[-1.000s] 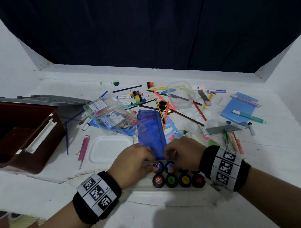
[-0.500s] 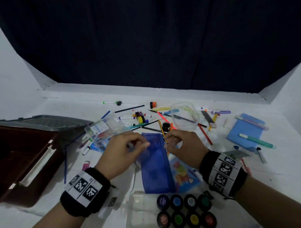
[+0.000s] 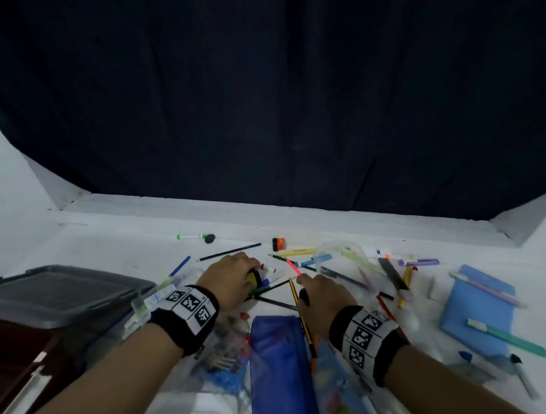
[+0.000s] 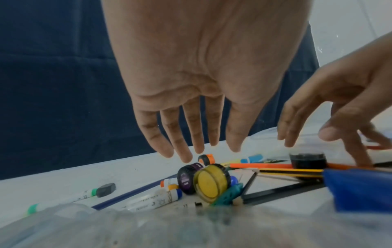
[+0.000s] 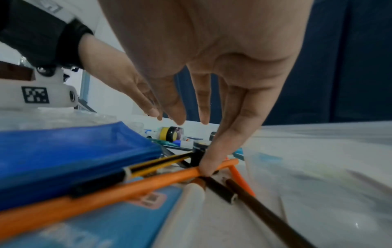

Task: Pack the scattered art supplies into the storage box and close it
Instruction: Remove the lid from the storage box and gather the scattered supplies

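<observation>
- Left hand (image 4: 203, 80): fingers straight and spread, hovering just above yellow paint pot (image 4: 212, 181) and purple paint pot (image 4: 187, 177), gripping nothing.
- Right hand (image 5: 212, 50): fingers extended, one fingertip pressing orange pencil (image 5: 106, 189) beside blue pouch (image 3: 279, 367).
- Storage box (image 3: 20, 355): open, far left, grey lid (image 3: 61, 294) behind.

Both forearms stretched forward side by side, black-and-white tagged wristbands up, left hand (image 3: 234, 278) palm down with straight fingers (image 4: 184, 142) spread, right hand (image 3: 323, 296) palm down, fingers loose, one fingertip (image 5: 206, 167) pressing low
</observation>
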{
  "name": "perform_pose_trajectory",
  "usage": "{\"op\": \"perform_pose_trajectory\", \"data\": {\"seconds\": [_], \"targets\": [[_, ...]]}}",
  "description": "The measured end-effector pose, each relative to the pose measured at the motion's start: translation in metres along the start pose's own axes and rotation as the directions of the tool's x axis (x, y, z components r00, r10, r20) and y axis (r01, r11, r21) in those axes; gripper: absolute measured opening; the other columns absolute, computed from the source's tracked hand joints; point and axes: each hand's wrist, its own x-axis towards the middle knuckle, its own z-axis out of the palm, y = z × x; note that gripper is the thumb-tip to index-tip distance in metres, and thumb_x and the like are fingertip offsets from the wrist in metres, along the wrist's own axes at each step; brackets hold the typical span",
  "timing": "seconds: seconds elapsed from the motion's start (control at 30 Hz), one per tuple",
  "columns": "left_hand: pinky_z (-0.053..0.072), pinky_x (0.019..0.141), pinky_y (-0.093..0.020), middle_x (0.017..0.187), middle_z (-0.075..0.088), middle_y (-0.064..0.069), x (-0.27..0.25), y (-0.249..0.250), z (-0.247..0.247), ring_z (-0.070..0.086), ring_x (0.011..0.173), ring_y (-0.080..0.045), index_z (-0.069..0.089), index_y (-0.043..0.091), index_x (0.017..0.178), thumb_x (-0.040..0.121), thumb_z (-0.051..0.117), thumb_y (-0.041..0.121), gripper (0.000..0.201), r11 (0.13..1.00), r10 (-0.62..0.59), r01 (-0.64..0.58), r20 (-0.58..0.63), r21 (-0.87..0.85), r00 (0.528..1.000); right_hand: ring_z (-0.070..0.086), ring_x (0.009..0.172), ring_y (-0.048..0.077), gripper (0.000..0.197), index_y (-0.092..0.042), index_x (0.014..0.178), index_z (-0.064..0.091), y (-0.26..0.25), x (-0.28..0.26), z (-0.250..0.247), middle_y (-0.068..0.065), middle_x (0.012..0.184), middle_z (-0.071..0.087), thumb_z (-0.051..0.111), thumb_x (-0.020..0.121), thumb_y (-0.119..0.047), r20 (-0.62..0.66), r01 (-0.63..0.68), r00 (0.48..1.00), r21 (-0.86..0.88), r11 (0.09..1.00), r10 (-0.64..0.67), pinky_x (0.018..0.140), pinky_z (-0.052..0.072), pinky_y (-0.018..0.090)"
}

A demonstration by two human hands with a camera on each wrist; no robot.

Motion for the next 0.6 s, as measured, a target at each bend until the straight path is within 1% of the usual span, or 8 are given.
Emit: {"op": "perform_pose_trajectory", "data": {"seconds": [0.07,0.17,0.27,0.3,0.37,0.5,0.53,0.6], "targets": [[0.046,0.101,-0.039,0.132,0.055,0.001,0.011,-0.001,0.002,0.054,0.122,-0.021,0.054,0.031,0.136,0.095,0.058,0.033,0.041,0.997,0.0,-0.004,0.056,0.079,0.998,0.058,0.11,0.031,0.034,-0.022,0.128,0.047,0.001,0.009,0.002,0.008,0.123,0.055,0.044,0.095,-0.025,0.037,-0.011,0.999,-0.097,0.995,0.014,0.089,0.048,0.036],[0.044,0.102,-0.038,0.132,0.055,0.0,0.021,-0.002,0.003,0.053,0.123,-0.022,0.054,0.032,0.135,0.095,0.057,0.033,0.04,0.99,0.0,-0.016,0.115,0.14,0.993,0.06,0.106,0.029,0.023,-0.017,0.116,0.052,0.001,0.017,0.004,0.009,0.117,0.059,0.046,0.094,-0.016,0.083,0.013,0.996,-0.241,0.97,0.008,0.084,0.049,0.036],[0.044,0.101,-0.035,0.128,0.055,-0.003,0.027,0.001,0.004,0.053,0.121,-0.023,0.058,0.028,0.131,0.094,0.06,0.03,0.037,0.992,0.002,-0.019,0.137,0.125,0.991,0.06,0.109,0.03,0.024,-0.015,0.117,0.052,0.001,0.018,0.005,0.009,0.119,0.058,0.046,0.095,-0.013,0.078,0.035,0.997,-0.277,0.96,-0.014,0.087,0.05,0.037],[0.045,0.099,-0.034,0.125,0.055,-0.003,0.028,0.003,0.004,0.054,0.119,-0.024,0.059,0.027,0.128,0.093,0.062,0.029,0.035,0.993,0.002,-0.018,0.134,0.118,0.991,0.06,0.109,0.029,0.023,-0.016,0.118,0.051,0.003,0.018,0.005,0.009,0.119,0.058,0.047,0.095,-0.014,0.075,0.039,0.997,-0.267,0.963,-0.019,0.088,0.049,0.037],[0.044,0.095,-0.033,0.12,0.056,-0.005,0.029,0.007,0.006,0.056,0.115,-0.025,0.062,0.022,0.12,0.093,0.062,0.029,0.027,0.994,-0.008,-0.006,0.131,0.108,0.991,0.06,0.106,0.027,0.02,-0.019,0.114,0.05,0.006,0.016,0.004,0.007,0.116,0.058,0.05,0.094,-0.019,0.063,0.039,0.998,-0.212,0.977,-0.026,0.084,0.048,0.034],[0.048,0.091,-0.034,0.111,0.06,-0.006,0.028,0.011,0.006,0.059,0.106,-0.026,0.064,0.02,0.1,0.092,0.063,0.03,0.013,0.994,-0.029,0.018,0.102,0.109,0.994,0.061,0.097,0.024,0.019,-0.023,0.105,0.053,0.014,0.006,-0.002,0.001,0.104,0.062,0.059,0.088,-0.029,-0.043,0.03,0.999,-0.026,0.999,-0.031,0.081,0.051,0.033],[0.048,0.091,-0.035,0.11,0.061,-0.006,0.027,0.011,0.005,0.059,0.106,-0.026,0.064,0.019,0.098,0.091,0.064,0.03,0.013,0.994,-0.028,0.017,0.098,0.111,0.995,0.061,0.094,0.021,0.021,-0.025,0.103,0.055,0.015,0.002,-0.005,-0.001,0.101,0.063,0.062,0.085,-0.031,-0.074,0.03,0.997,0.04,0.999,-0.027,0.081,0.052,0.033],[0.048,0.093,-0.035,0.113,0.06,-0.008,0.024,0.012,0.004,0.058,0.107,-0.027,0.065,0.017,0.102,0.091,0.065,0.029,0.017,0.995,-0.027,0.017,0.095,0.103,0.995,0.061,0.085,0.015,0.02,-0.028,0.098,0.056,0.015,-0.01,-0.013,-0.007,0.094,0.064,0.067,0.082,-0.032,-0.126,0.035,0.992,0.164,0.986,-0.014,0.077,0.053,0.032]]}}
